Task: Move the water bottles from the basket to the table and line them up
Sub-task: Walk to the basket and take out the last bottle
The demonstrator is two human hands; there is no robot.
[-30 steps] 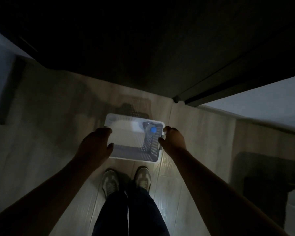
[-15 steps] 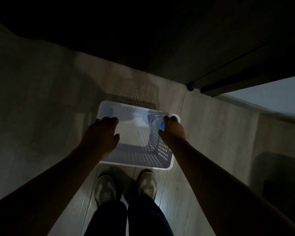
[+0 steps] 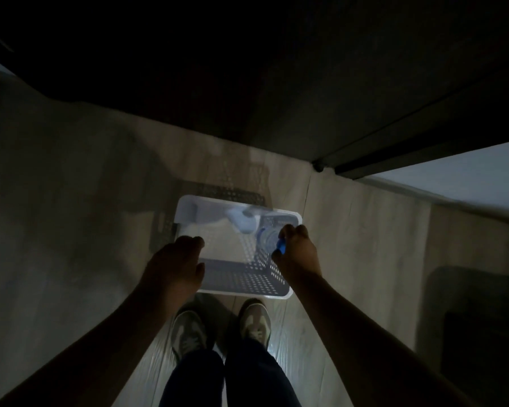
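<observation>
A white perforated plastic basket (image 3: 247,282) sits on the floor just ahead of my feet, lit by a pale beam. One clear water bottle (image 3: 265,237) with a blue cap stands in its right side. My right hand (image 3: 296,254) grips the bottle at the cap end, fingers curled round it. Over the basket's left rim hovers my left hand (image 3: 175,267), fingers relaxed and holding nothing. The rest of the basket's bottom looks bare.
A dark table or cabinet edge (image 3: 350,118) looms above the basket across the top of the view. A pale surface (image 3: 467,177) lies at the right. Wood-look floor (image 3: 71,230) surrounds the basket. My shoes (image 3: 221,327) stand right behind it.
My right hand has closed round the bottle's cap end and tilted the bottle toward me. My left hand stayed by the left rim. The view came nearer the basket.
</observation>
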